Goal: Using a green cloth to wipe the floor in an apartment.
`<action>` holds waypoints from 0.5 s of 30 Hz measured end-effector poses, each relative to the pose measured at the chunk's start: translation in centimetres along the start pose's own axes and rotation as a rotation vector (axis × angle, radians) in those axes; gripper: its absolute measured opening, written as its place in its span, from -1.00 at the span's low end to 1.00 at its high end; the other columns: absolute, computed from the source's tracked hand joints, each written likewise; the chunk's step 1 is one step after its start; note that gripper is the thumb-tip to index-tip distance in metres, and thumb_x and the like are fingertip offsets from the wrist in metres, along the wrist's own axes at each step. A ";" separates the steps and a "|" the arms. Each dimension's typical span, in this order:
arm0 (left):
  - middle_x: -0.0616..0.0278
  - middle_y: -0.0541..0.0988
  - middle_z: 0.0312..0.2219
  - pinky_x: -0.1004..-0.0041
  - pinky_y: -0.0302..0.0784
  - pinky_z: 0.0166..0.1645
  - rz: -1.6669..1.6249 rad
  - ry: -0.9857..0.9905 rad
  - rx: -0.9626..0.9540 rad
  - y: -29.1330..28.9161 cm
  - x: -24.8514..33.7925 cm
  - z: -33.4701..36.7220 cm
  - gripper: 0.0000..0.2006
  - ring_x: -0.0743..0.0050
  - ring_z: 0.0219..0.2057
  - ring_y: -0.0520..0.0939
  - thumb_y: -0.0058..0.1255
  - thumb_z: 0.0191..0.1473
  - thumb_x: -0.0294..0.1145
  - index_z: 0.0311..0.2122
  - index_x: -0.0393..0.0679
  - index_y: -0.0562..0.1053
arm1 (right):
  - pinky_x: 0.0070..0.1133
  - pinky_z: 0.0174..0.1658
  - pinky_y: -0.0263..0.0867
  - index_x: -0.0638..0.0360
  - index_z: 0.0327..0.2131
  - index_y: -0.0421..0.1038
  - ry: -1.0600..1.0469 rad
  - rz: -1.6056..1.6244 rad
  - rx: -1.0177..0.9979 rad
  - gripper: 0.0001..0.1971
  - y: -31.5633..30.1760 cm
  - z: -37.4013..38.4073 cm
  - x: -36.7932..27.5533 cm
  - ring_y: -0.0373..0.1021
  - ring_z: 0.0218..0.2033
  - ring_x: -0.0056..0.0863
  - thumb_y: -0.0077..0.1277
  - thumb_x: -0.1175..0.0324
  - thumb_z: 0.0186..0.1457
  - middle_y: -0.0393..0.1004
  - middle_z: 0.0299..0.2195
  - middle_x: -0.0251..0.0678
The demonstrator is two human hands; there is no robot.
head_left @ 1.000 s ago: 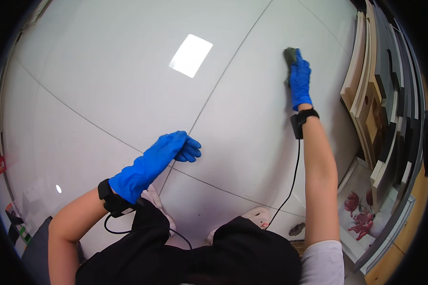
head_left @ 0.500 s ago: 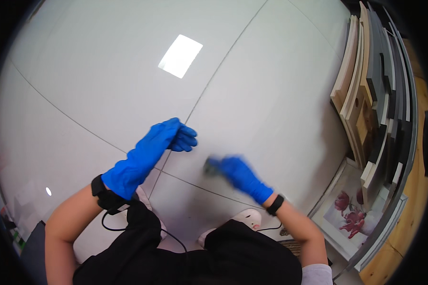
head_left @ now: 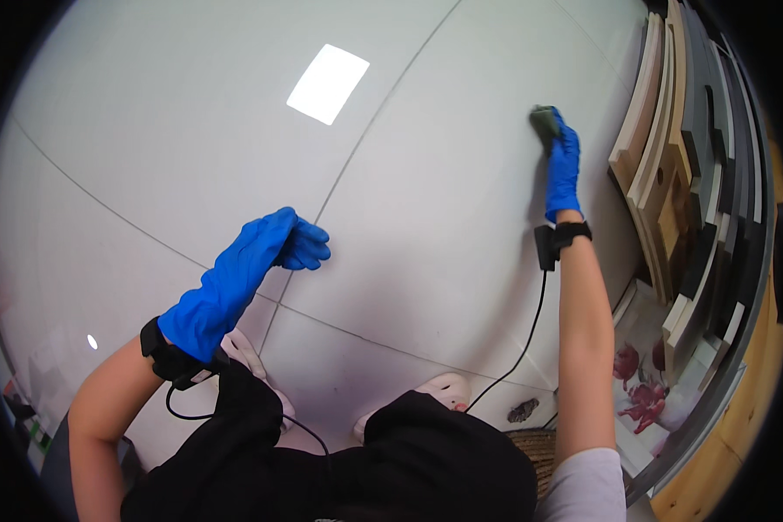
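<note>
My right hand (head_left: 563, 165), in a blue rubber glove, is stretched out to the far right. It grips a dark green scouring pad (head_left: 545, 124) and presses it on the glossy white tile floor (head_left: 444, 191). My left hand (head_left: 297, 241), also gloved in blue, hovers left of the middle with its fingers loosely extended and bent at the wrist. Nothing shows in it, though its palm is partly hidden. Black straps with cables sit around both wrists.
Stacked boards and panels (head_left: 670, 165) lean in a rack along the right side. Below them lies a flower picture (head_left: 642, 396). My white shoes (head_left: 444, 389) stand on the tiles, with a brown woven mat (head_left: 535, 451) at the lower right. A dark object (head_left: 61, 457) is at the lower left.
My right hand has swept the scouring pad from near the middle out to the far right, with the arm now straight. My left hand has shifted slightly left in view.
</note>
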State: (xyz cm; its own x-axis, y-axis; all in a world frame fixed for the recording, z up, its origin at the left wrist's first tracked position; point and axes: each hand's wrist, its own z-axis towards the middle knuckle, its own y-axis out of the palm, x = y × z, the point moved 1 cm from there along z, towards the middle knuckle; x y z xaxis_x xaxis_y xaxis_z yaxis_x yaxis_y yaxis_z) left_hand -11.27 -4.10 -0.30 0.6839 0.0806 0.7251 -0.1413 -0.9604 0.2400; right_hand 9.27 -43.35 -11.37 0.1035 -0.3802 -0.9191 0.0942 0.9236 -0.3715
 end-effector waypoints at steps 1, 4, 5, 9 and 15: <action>0.09 0.53 -0.35 0.42 0.37 -0.08 0.000 -0.012 -0.005 0.0 -0.1 0.1 -0.52 0.36 -0.30 0.52 -0.45 0.21 -0.09 -0.23 -0.31 0.42 | -0.56 0.00 0.22 0.28 -0.16 0.39 -0.075 -0.020 -0.088 -0.70 1.5 -1.8 -1.7 0.36 -0.15 -0.49 -0.33 0.53 0.11 0.44 -0.21 -0.25; 0.08 0.53 -0.35 0.41 0.37 -0.07 -0.010 0.040 -0.041 1.1 0.6 1.5 -0.52 0.35 -0.29 0.52 -0.45 0.21 -0.09 -0.22 -0.32 0.42 | -0.53 -0.07 0.28 0.31 -0.26 0.44 0.040 0.144 -0.283 -0.76 4.4 -9.0 -1.8 0.39 -0.22 -0.47 -0.26 0.50 0.10 0.47 -0.27 -0.22; 0.08 0.53 -0.35 0.41 0.36 -0.06 -0.004 0.054 -0.060 1.9 0.9 1.9 -0.52 0.35 -0.29 0.52 -0.45 0.21 -0.09 -0.22 -0.32 0.41 | -0.53 -0.13 0.30 0.30 -0.30 0.44 -0.194 0.013 -0.220 -0.80 5.8 -13.2 -2.5 0.39 -0.27 -0.49 -0.20 0.46 0.10 0.48 -0.33 -0.25; 0.10 0.52 -0.34 0.44 0.36 -0.06 0.012 0.079 -0.126 3.8 2.0 2.5 -0.52 0.38 -0.29 0.52 -0.45 0.21 -0.08 -0.21 -0.31 0.42 | -0.55 -0.34 0.27 -0.08 -0.10 0.38 -0.389 -0.362 -0.717 -0.56 7.8 -24.6 -8.8 0.35 -0.43 -0.43 -0.03 0.49 -0.15 0.41 -0.37 -0.36; 0.12 0.53 -0.35 0.46 0.36 -0.07 0.047 0.094 -0.119 4.1 2.1 1.7 -0.49 0.41 -0.30 0.52 -0.43 0.20 -0.03 -0.22 -0.29 0.43 | -0.50 -0.25 0.25 -0.29 0.01 0.26 -0.353 -0.299 -1.045 -0.37 7.3 -34.6 -11.3 0.31 -0.32 -0.38 -0.05 0.51 -0.25 0.28 -0.25 -0.36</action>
State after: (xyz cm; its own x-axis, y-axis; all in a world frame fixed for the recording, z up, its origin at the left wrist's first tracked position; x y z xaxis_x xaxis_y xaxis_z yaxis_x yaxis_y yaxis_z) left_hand -9.21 -8.31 1.11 0.6052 0.0661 0.7934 -0.2596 -0.9257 0.2751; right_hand -25.51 -30.61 -8.22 0.5031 -0.4313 -0.7489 -0.6912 0.3194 -0.6482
